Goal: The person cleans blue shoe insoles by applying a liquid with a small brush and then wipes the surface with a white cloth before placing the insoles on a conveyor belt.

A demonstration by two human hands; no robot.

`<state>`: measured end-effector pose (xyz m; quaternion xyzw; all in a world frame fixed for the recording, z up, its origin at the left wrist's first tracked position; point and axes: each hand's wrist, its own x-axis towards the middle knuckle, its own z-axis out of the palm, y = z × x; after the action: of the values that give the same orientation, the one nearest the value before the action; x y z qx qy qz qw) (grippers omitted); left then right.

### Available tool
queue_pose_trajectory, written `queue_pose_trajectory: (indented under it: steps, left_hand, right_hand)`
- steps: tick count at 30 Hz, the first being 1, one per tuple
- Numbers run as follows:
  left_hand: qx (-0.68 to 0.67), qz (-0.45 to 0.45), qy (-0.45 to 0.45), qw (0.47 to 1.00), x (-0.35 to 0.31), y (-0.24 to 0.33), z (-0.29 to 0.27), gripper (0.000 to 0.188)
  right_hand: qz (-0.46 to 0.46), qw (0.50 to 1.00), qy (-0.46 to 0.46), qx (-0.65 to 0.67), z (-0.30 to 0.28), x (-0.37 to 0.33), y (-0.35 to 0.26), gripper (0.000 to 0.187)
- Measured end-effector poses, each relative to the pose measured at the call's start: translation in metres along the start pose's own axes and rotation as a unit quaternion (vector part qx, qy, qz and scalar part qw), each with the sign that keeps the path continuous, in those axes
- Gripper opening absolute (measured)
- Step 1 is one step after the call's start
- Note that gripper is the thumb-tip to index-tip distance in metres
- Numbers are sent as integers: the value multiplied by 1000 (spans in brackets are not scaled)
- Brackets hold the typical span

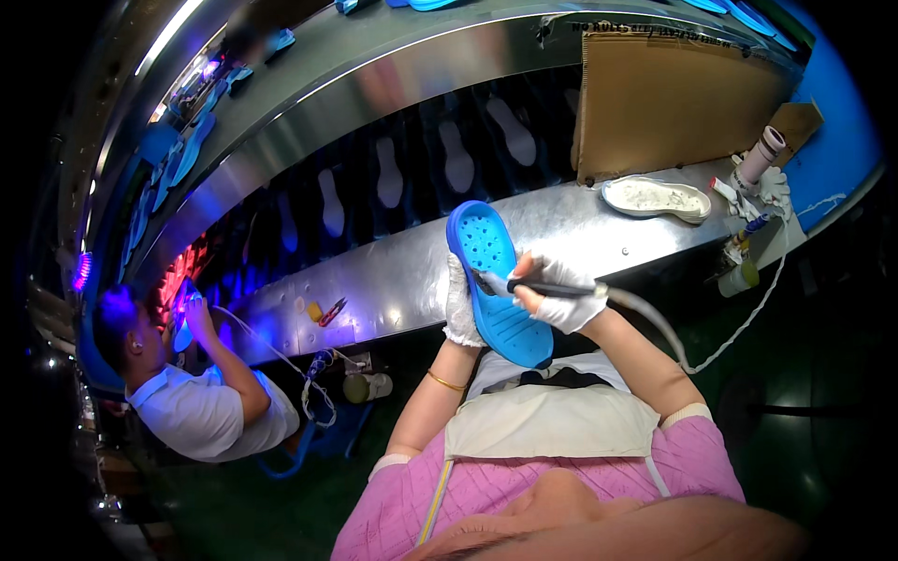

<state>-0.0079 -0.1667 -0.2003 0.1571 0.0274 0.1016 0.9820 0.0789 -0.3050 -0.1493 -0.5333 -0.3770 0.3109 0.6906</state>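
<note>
Blue sole (500,323) is held tilted at the near edge of the counter (402,280). Left to right: a white-shirted co-worker (215,411); the left hand (460,304), gloved fingers grasping the sole's left edge; the right hand (572,309), fingers gripping a black-handled tool (547,288), tip at the sole's middle, contact unclear; a white sole (655,199) lying before upright cardboard (673,112).

The bench (398,288) is passable left of the shoe (502,318); cardboard (687,107) blocks its back right.

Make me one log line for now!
left hand: holds blue sole; right hand: holds black-handled tool over it; metal bench: white sole-shaped piece
</note>
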Motion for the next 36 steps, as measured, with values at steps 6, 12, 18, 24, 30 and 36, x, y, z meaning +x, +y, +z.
queue_pose_trajectory:
  steps: [6,12,18,24,30,36]
  left_hand:
    - [79,45,62,994,15,9,-9,71]
    - [-51,55,45,996,19,25,-8,69]
    - [57,73,48,995,22,35,0,69]
    - [69,39,35,996,25,48,0,76]
    - [24,48,-19,998,13,34,24,83]
    - [71,72,21,995,0,6,26,85]
  right_hand:
    - [-237,937,9,-258,3,9,5,18]
    - [-54,978,-13,-199,3,-3,-4,20]
    - [-52,974,-73,-208,1,-3,6,13]
    - [-91,967,-51,-234,9,-8,4,17]
    - [-17,994,27,-101,-13,6,9,12]
    - [-54,996,68,-31,-14,0,8,10]
